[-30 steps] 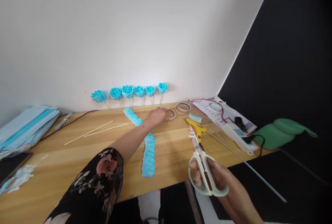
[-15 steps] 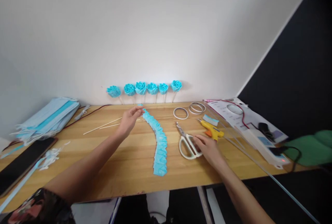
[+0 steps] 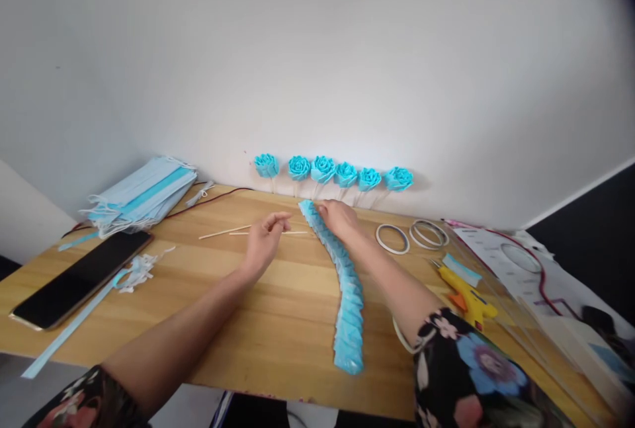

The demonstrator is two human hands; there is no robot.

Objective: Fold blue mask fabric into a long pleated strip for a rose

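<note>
The right hand (image 3: 339,216) lies on the far end of the blue pleated strip (image 3: 351,309) (pinching or only pressing, I cannot tell), seemingly to steady it on the surface (image 3: 278,322), while the left hand (image 3: 264,241), loosely open and empty, hovers just beside it over thin sticks (image 3: 223,232).

The strip (image 3: 348,296) is a long band of bright blue folded pieces, overlapped like scales and lying flat. It runs in a gentle curve. Its far end sits just in front of the roses (image 3: 323,169), below the middle of their row, and its near end lies well apart from them. The right hand (image 3: 340,217) rests on the far end. Two thin pale sticks (image 3: 233,232) lie flat, almost in line, near the leftmost of the roses.
</note>
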